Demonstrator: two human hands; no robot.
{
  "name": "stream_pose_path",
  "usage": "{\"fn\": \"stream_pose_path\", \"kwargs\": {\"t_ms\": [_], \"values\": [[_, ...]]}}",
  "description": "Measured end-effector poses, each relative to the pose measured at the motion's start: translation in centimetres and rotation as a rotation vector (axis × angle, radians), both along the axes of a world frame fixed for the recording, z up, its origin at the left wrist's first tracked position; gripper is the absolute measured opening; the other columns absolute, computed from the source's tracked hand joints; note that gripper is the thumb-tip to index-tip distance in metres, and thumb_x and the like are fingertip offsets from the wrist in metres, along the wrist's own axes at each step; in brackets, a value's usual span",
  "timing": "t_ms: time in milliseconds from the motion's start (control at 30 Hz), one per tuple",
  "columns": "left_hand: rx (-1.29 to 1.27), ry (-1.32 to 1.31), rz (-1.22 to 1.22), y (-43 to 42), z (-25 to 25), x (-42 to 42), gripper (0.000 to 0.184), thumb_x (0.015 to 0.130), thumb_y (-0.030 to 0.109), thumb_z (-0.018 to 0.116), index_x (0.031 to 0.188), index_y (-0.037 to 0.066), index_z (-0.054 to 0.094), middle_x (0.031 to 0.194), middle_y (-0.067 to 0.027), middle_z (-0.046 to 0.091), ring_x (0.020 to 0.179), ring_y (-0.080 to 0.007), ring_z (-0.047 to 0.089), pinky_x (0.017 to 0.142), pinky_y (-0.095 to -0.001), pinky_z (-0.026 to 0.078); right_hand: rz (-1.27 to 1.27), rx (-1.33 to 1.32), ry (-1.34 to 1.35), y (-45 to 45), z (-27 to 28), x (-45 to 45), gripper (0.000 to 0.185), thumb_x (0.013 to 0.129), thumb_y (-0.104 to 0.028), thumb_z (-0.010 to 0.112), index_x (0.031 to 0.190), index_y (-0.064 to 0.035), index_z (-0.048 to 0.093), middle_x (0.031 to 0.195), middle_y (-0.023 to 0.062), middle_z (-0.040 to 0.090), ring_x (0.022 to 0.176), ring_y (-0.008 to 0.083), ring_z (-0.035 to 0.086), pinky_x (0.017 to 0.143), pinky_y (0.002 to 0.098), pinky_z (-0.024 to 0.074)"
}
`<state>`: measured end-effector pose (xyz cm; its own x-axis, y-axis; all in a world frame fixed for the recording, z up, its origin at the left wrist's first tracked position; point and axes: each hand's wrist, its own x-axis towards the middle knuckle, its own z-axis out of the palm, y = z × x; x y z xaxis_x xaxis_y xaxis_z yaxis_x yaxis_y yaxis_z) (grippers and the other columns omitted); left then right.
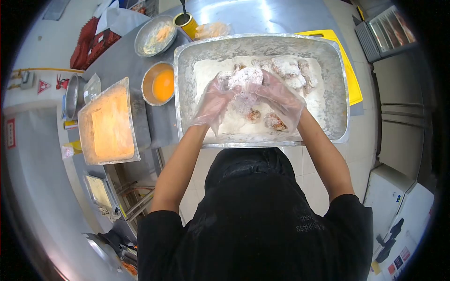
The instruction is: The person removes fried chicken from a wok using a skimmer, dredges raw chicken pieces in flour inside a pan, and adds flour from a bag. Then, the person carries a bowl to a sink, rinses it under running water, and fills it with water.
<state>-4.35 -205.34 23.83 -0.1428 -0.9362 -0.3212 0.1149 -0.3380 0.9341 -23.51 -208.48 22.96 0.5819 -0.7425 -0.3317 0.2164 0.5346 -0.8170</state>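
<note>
A large metal tray (192, 129) of white flour (234, 124) lies across the table in front of me. My left hand (216, 100) and my right hand (280, 96), both in clear plastic gloves, are closed round a flour-coated piece (247, 77) from either side, above the flour. Several other coated pieces lie in the tray: some at the back right (287, 68), one reddish-brown piece (274, 122) near the front by my right hand, and a small one (253, 115) between the hands. The undersides of the fingers are hidden.
Left of the tray stand a bowl of orange liquid (163, 85), a bowl with pale batter (156, 36) and a deep pan of orange powder (112, 129). A yellow can (186, 25) stands behind; a yellow board (352, 84) sticks out at the right.
</note>
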Motion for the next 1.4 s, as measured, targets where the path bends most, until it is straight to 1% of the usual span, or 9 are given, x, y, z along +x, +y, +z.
{"fn": "stream_pose_path", "kwargs": {"t_ms": [333, 533, 767, 967, 1100, 1200, 1233, 1333, 1400], "values": [[-0.456, -0.577, -0.164, 0.7, -5.2, 0.6, 0.061, 0.086, 0.007, 0.06, 0.139, 0.002, 0.031, 0.123, -0.0178, 0.055, 0.114, -0.0259, 0.053, 0.097, -0.0343, 0.04, 0.336, -0.566, 0.836, 1.4, 0.7, 0.8, 0.073, 0.089, -0.028, 0.058, 0.142, 0.0058, 0.022, 0.127, 0.0277, 0.05, 0.118, 0.0344, 0.05, 0.099, 0.0362, 0.0405], [-0.332, -0.866, -0.288, 1.2, -4.2, 0.6, 0.058, 0.087, 0.017, 0.054, 0.135, -0.003, 0.029, 0.096, -0.034, 0.058, 0.089, -0.0482, 0.058, 0.077, -0.0503, 0.046, 0.149, -0.868, 0.931, 2.2, -4.0, 1.8, 0.057, 0.09, -0.018, 0.051, 0.136, 0.0084, 0.032, 0.111, 0.0284, 0.058, 0.106, 0.0392, 0.056, 0.09, 0.0413, 0.0444], [-0.21, -0.883, -0.102, 1.2, -1.3, -1.6, 0.052, 0.088, 0.016, 0.054, 0.13, 0.0, 0.029, 0.091, -0.0299, 0.062, 0.086, -0.0479, 0.06, 0.073, -0.0505, 0.047, 0.172, -0.615, 0.985, 1.6, 1.1, 3.2, 0.034, 0.097, -0.021, 0.031, 0.118, -0.0038, 0.05, 0.088, 0.0261, 0.063, 0.08, 0.0392, 0.061, 0.075, 0.046, 0.0476], [-0.202, -0.788, 0.127, -0.4, -0.7, -3.6, 0.052, 0.087, 0.022, 0.055, 0.127, -0.002, 0.031, 0.088, -0.0301, 0.062, 0.083, -0.0463, 0.061, 0.071, -0.0514, 0.047, -0.061, -0.997, 0.97, 0.6, 2.1, 4.1, 0.029, 0.099, -0.023, 0.031, 0.101, -0.0036, 0.052, 0.081, 0.0211, 0.063, 0.076, 0.0381, 0.061, 0.068, 0.047, 0.0491], [-0.41, -0.685, 0.233, -2.2, -1.0, -2.1, 0.04, 0.088, 0.023, 0.056, 0.118, -0.002, 0.045, 0.093, -0.0269, 0.063, 0.087, -0.038, 0.064, 0.078, -0.0436, 0.049, -0.111, -1.121, 1.032, -1.2, 2.5, 5.4, 0.057, 0.101, -0.047, 0.019, 0.083, -0.0113, 0.06, 0.051, 0.0069, 0.047, 0.049, 0.0231, 0.049, 0.056, 0.0367, 0.0468], [-0.259, -0.799, 0.077, -2.8, 0.2, -1.0, 0.046, 0.09, 0.03, 0.052, 0.122, -0.002, 0.043, 0.095, -0.0248, 0.064, 0.087, -0.0367, 0.064, 0.075, -0.0458, 0.051, 0.179, -0.767, 1.029, -2.4, 4.7, 5.1, 0.052, 0.101, -0.046, 0.022, 0.095, -0.0133, 0.062, 0.052, 0.0036, 0.051, 0.05, 0.0215, 0.052, 0.057, 0.0366, 0.0475], [-0.119, -0.887, -0.059, -3.2, 0.3, 0.2, 0.049, 0.09, 0.033, 0.052, 0.124, -0.001, 0.043, 0.096, -0.0241, 0.064, 0.088, -0.0351, 0.064, 0.077, -0.0448, 0.051, -0.04, -1.397, 1.102, -3.1, 1.9, 4.8, 0.047, 0.1, -0.047, 0.028, 0.116, -0.0149, 0.058, 0.057, 0.0049, 0.058, 0.052, 0.0214, 0.056, 0.06, 0.0368, 0.051], [0.056, -0.77, -0.531, -1.7, 5.0, 4.7, 0.069, 0.083, 0.051, 0.058, 0.129, 0.001, 0.045, 0.107, -0.0244, 0.062, 0.099, -0.0326, 0.061, 0.088, -0.0426, 0.047, 0.185, -1.306, 0.769, -1.9, 0.0, 4.1, 0.053, 0.097, -0.048, 0.037, 0.134, -0.0109, 0.044, 0.081, 0.0147, 0.067, 0.07, 0.0236, 0.065, 0.071, 0.0353, 0.0548], [0.09, -0.874, -0.669, -0.7, 5.9, 6.3, 0.073, 0.079, 0.054, 0.063, 0.126, 0.001, 0.048, 0.111, -0.0248, 0.061, 0.104, -0.033, 0.06, 0.091, -0.0421, 0.046, 0.839, -0.638, 0.831, -0.3, 5.4, 4.4, 0.073, 0.09, -0.051, 0.047, 0.142, -0.0029, 0.028, 0.114, 0.0236, 0.058, 0.1, 0.0292, 0.062, 0.088, 0.0366, 0.0512]]}}
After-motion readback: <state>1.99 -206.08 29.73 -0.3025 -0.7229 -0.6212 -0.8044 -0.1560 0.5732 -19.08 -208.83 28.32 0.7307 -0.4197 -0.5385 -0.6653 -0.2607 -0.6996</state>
